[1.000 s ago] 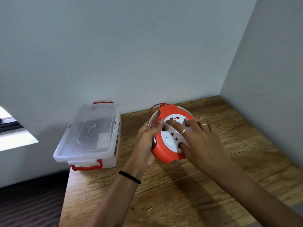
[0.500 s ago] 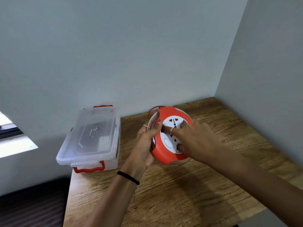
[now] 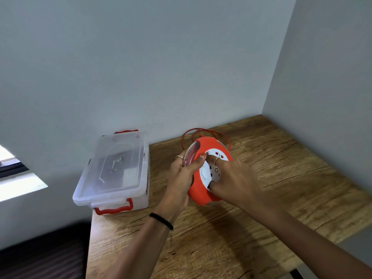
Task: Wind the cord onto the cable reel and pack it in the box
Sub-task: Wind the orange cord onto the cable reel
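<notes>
Cable reel: we are holding it tilted just above the wooden table, left hand wrapped round its rim, right hand with fingers curled into the white face, likely cranking. Cord is looping loose behind; winding is unfinished. Box, lid on, is sitting left, near grey walls.

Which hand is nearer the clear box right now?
Left. The left hand grips the reel's left edge, on the side facing the box. The right hand rests on the reel's white face, farther from the box.
</notes>
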